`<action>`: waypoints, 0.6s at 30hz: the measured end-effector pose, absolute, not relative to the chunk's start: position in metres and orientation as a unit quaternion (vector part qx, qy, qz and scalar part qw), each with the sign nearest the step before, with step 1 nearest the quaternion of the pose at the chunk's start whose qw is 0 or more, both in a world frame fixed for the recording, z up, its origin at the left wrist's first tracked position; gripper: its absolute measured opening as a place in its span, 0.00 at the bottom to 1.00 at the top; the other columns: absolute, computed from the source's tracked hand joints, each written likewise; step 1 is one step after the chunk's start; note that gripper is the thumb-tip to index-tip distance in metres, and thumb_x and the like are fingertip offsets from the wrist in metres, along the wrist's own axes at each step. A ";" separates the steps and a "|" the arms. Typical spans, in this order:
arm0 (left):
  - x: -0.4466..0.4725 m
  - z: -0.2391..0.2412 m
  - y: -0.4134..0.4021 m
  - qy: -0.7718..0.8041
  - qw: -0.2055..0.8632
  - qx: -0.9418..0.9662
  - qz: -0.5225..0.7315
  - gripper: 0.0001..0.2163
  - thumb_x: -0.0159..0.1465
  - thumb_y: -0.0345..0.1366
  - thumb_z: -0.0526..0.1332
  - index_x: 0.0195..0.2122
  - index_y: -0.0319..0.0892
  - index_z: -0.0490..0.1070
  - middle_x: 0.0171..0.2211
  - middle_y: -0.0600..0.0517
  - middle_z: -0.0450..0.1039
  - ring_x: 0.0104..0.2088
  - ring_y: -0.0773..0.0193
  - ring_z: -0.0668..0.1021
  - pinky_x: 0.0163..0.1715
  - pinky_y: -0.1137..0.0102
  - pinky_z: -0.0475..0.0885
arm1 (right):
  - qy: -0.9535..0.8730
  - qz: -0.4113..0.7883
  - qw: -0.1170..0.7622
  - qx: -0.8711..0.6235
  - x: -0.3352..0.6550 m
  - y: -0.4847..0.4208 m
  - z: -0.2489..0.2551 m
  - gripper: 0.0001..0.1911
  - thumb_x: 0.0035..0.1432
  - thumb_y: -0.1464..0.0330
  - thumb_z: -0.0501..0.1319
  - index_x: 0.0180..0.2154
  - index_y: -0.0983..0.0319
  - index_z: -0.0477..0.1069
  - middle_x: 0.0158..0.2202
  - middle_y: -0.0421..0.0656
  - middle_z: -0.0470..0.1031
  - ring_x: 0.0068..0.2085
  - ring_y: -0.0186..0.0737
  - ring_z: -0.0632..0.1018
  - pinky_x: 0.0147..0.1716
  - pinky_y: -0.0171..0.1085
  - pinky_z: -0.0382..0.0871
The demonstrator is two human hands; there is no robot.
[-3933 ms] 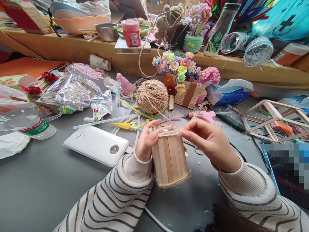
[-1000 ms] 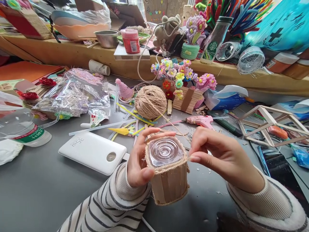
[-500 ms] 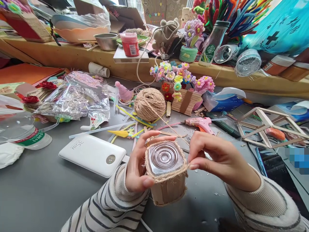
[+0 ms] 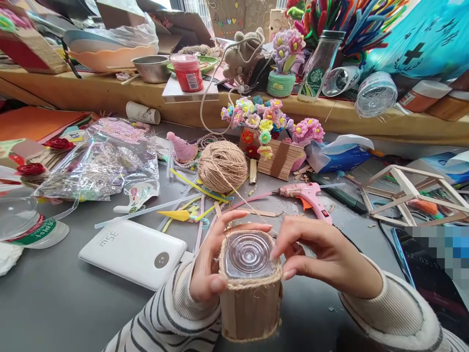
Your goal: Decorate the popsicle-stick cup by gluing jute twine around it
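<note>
Though faint, probably "35W" on power bank [image 4: 134,253] near left fingers [image 4: 222,224]

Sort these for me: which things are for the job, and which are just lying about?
Probably for the job:
wood-sided container, held in left hand, right hand at its edge
twine ball, its strand leading toward the hands
perhaps the pink glue gun

Probably lying about:
white power bank
pink cone
tipped paper cup
</note>
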State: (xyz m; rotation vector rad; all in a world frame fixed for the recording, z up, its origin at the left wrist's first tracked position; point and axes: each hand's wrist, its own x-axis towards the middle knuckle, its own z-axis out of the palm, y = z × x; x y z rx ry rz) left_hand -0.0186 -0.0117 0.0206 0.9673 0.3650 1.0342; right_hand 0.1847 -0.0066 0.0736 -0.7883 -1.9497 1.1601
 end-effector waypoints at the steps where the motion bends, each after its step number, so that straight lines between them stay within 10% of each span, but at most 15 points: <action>1: -0.019 0.018 -0.011 0.163 0.738 0.445 0.480 0.34 0.50 0.51 0.68 0.55 0.46 0.59 0.51 0.38 0.74 0.49 0.43 0.77 0.46 0.53 0.73 | -0.759 0.449 0.358 -0.307 0.185 -0.006 0.073 0.07 0.56 0.65 0.66 0.33 0.63 0.74 0.26 0.39 0.70 0.28 0.30 0.70 0.28 0.30 0.65; 18: -0.016 -0.002 -0.009 0.151 0.690 0.502 0.499 0.28 0.58 0.49 0.62 0.56 0.43 0.59 0.51 0.37 0.73 0.48 0.47 0.78 0.43 0.58 0.73 | -0.755 0.467 0.326 -0.325 0.191 0.000 0.070 0.10 0.58 0.63 0.64 0.34 0.64 0.73 0.24 0.38 0.68 0.25 0.29 0.68 0.25 0.30 0.64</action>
